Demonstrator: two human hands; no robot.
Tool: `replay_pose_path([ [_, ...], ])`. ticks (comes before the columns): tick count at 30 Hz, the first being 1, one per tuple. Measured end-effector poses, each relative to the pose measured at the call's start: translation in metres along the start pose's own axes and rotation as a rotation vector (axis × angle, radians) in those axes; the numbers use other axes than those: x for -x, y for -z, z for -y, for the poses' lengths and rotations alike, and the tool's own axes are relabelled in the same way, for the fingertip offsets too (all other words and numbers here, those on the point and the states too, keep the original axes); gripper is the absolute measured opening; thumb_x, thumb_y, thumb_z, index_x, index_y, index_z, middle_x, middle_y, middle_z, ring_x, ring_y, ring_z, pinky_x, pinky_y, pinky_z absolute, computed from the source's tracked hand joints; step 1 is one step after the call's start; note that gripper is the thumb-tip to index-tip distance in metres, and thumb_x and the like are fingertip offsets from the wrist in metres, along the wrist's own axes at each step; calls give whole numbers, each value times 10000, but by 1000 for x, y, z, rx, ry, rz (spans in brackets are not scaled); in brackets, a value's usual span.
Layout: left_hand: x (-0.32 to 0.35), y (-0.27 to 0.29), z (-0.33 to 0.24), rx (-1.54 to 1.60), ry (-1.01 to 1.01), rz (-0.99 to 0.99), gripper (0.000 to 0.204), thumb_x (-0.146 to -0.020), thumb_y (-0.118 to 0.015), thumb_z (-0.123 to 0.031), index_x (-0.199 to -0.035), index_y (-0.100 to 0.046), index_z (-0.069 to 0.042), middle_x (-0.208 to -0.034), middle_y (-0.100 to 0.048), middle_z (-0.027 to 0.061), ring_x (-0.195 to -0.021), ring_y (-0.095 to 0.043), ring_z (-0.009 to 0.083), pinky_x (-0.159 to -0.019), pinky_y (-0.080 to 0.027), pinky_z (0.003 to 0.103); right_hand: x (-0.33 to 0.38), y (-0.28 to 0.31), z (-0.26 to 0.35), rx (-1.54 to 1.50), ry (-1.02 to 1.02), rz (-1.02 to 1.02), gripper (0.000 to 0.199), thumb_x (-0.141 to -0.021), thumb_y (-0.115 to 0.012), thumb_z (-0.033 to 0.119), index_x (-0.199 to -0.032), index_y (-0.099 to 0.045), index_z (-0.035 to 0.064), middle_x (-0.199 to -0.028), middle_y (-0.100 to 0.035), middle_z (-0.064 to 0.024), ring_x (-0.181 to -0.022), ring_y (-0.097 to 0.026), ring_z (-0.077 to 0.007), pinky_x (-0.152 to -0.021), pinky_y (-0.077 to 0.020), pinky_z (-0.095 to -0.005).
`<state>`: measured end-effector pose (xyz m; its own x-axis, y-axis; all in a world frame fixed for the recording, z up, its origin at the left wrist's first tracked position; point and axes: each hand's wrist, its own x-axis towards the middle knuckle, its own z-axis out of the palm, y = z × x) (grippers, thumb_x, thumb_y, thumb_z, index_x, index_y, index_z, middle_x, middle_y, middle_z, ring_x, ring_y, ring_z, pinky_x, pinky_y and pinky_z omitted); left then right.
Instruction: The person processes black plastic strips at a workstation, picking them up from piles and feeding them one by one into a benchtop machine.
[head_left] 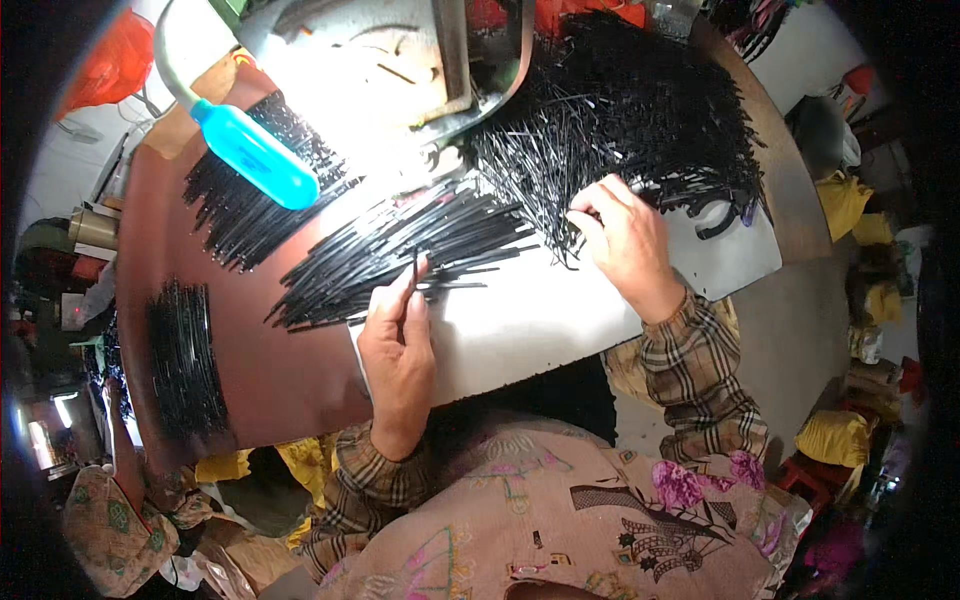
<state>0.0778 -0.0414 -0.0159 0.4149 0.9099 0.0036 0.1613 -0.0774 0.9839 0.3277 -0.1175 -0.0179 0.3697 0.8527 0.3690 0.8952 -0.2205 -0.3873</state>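
My left hand (398,340) is raised over the near edge of a fanned heap of thin black sticks (400,235). A short dark stick (415,264) stands up between its thumb and forefinger. To the right, my right hand (628,240) has thumb and fingers pinched together at the near edge of a loose, tangled pile of thin black strips (545,150). Whatever lies in that pinch is too small to make out. Behind it spreads a larger, denser black mass of such pieces (670,110).
A white board (520,340) lies on the reddish-brown table (290,370). Bundles of black sticks lie at its left (185,360) and back left (260,200). A metal machine frame (455,60) under glaring light and a bright blue tube-like piece (255,155) overhang the table. A black curved piece (714,222) lies at right.
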Motion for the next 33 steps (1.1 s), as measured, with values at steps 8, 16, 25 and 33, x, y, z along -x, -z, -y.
replay_pose_path([
  [8,-8,12,-30,36,21,39,129,-958,-520,-57,-1060,-585,-12,-772,-525,-49,-598,-428,9,-508,-330,154,-22,24,2,-40,240,-143,43,-808,-625,96,-790,-652,68,-823,-637,-47,-789,-587,-226,-707,-488,-327],
  [16,-40,-20,-40,-479,-552,-6,115,-850,-603,48,-949,-611,-10,-847,-650,112,-754,-642,166,-650,-493,275,-6,5,60,-535,302,150,258,-822,-503,-58,-1068,-555,-2,-943,-609,-175,-878,-623,-324,-743,-526,-357],
  [25,-48,-22,-13,-127,-185,87,50,-888,-611,-4,-937,-611,5,-730,-593,-16,-607,-516,38,-542,-429,196,-17,-16,58,-533,366,36,119,-805,-589,108,-875,-602,13,-722,-595,-176,-601,-604,-335,-565,-499,-388],
  [33,-52,-16,-18,-23,-17,49,65,-938,-570,-63,-927,-611,-14,-648,-533,-31,-508,-444,23,-442,-338,173,-23,-10,47,-701,129,69,127,-853,-577,88,-771,-556,-7,-628,-554,-192,-517,-562,-320,-505,-447,-356],
])
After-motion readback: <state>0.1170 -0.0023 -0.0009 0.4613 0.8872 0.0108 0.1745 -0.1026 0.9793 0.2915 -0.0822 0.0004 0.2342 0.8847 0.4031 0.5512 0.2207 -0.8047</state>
